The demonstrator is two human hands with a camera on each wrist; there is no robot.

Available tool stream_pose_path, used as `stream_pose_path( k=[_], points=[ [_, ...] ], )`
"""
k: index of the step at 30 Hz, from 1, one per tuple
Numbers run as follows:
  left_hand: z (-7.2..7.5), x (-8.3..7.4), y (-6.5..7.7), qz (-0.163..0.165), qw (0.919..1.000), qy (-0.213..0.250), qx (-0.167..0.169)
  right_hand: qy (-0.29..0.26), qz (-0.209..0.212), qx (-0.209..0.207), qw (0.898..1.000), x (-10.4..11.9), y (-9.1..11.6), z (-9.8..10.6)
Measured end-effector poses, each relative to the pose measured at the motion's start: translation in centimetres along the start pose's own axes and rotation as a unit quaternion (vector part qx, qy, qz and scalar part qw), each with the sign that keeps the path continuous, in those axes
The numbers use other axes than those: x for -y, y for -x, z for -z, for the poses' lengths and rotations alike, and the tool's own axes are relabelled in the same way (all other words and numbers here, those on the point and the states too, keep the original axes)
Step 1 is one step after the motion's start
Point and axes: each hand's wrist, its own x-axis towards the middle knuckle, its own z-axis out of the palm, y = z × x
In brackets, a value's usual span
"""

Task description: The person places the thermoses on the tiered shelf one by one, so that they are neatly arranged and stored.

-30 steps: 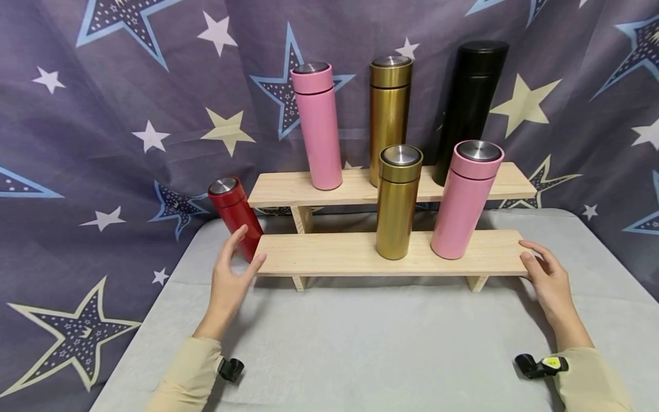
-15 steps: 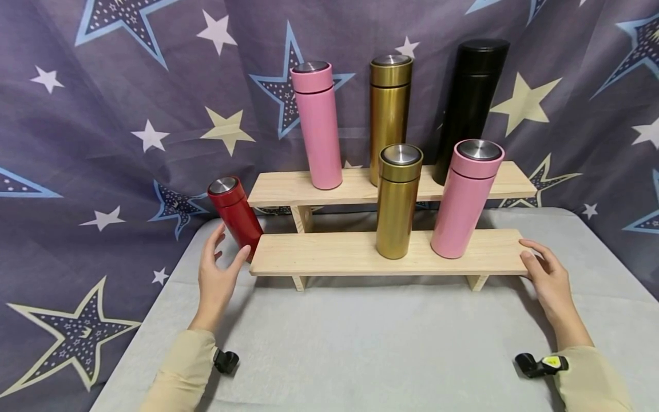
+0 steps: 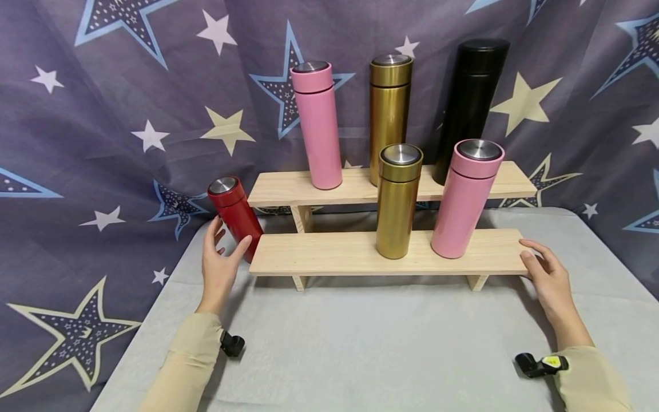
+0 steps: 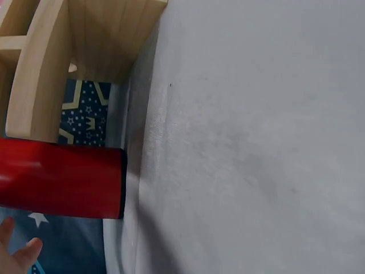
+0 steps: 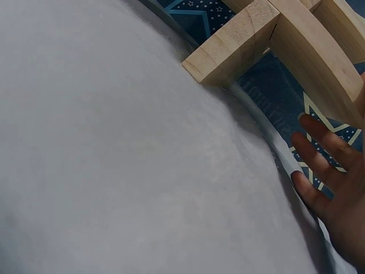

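A red thermos bottle stands on the table by the left end of the wooden two-tier shelf. My left hand is spread beside this bottle, thumb apart from the fingers. In the left wrist view, the fingertips show a gap to the red bottle. My right hand rests its thumb and forefinger at the right end of the lower tier. Its other fingers extend loosely below the board in the right wrist view. A short gold bottle and a pink bottle stand on the lower tier.
On the upper tier stand a tall pink bottle, a tall gold bottle and a tall black bottle. A grey cloth covers the table. Behind hangs a star-patterned curtain.
My left hand has left the shelf's left end and moved left, then slightly forward beside the red bottle. The right hand and the bottles have stayed in place.
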Motion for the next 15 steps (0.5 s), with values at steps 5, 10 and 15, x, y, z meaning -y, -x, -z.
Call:
stream_pose_path(
  k=[5,10,15],
  points=[
    [-0.6,0.1,-0.7,0.012,0.9999,0.005,0.005,-0.012,0.002,0.001,1.000,0.0,0.1,0.1],
    [-1.1,0.0,-1.2,0.022,0.9997,0.000,0.008,-0.001,0.004,-0.001,1.000,0.0,0.1,0.0],
    [-1.6,0.2,-1.8,0.024,0.9997,0.010,0.001,0.000,0.002,-0.003,1.000,0.1,0.1,0.0]
  ],
)
